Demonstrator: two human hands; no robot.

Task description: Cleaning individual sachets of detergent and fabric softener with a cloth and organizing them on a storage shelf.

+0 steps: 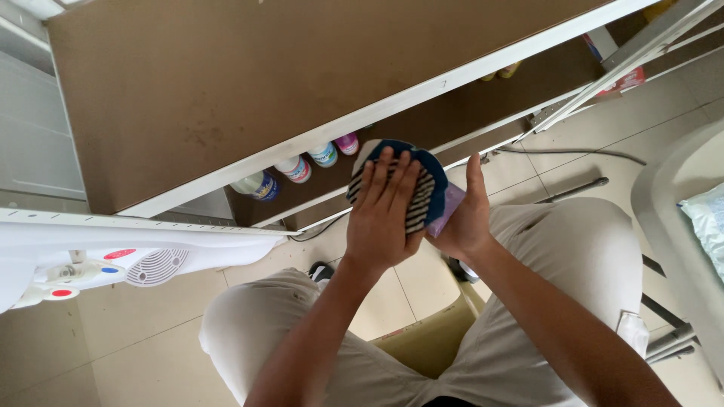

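Observation:
My left hand (pixel 385 215) lies flat, fingers spread, on a small folded cloth item (pixel 431 181), blue with black-and-white stripes and a lilac part at its right side. Under and beside that cloth sits my right hand (pixel 466 218), thumb pointing up, holding it from the right. Both hands hover above my knees in light trousers (pixel 581 249); I am seated on a yellowish stool (pixel 430 343).
A brown shelf unit with white edges (pixel 249 83) stands in front, with several bottles (pixel 298 167) on a lower shelf. At the left is a white appliance with a round grille and red and blue buttons (pixel 143 264). A white tub rim (pixel 664 218) is at the right. Tiled floor below.

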